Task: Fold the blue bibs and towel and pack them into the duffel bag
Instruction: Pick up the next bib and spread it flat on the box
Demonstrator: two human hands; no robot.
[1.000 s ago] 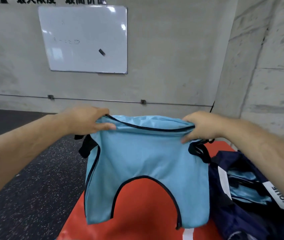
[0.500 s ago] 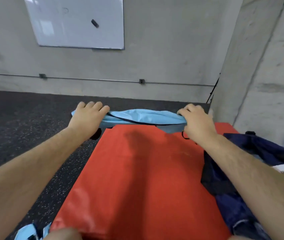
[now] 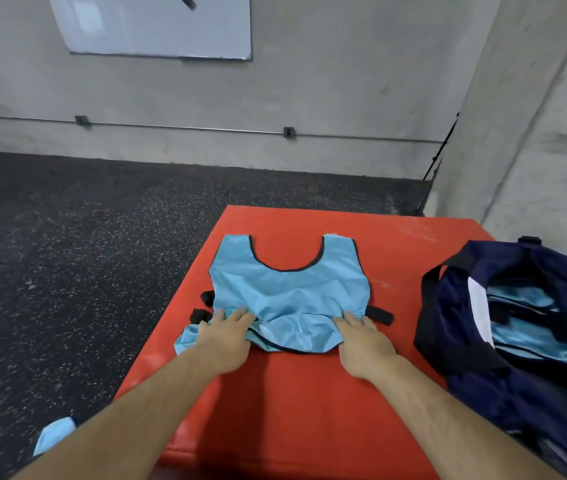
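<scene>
A light blue bib (image 3: pixel 289 292) with black trim lies spread on the red mat (image 3: pixel 275 403), neck opening pointing away from me. Its near edge is bunched up between my hands. My left hand (image 3: pixel 226 336) presses flat on the bib's near left part, fingers straight. My right hand (image 3: pixel 361 341) lies flat on the near right part. Black side straps stick out at both sides. The navy duffel bag (image 3: pixel 455 323) stands open on the right of the mat, with light blue fabric (image 3: pixel 531 341) inside.
Another piece of light blue fabric (image 3: pixel 54 436) lies on the dark speckled floor (image 3: pixel 67 271) at the lower left. A concrete wall with a whiteboard (image 3: pixel 157 26) runs behind. A concrete pillar (image 3: pixel 534 133) stands at the right.
The bib was held up in the air by both hands, then brought down to the mat's far edge. Now it lies spread flat on the mat with both hands on its near edge.
</scene>
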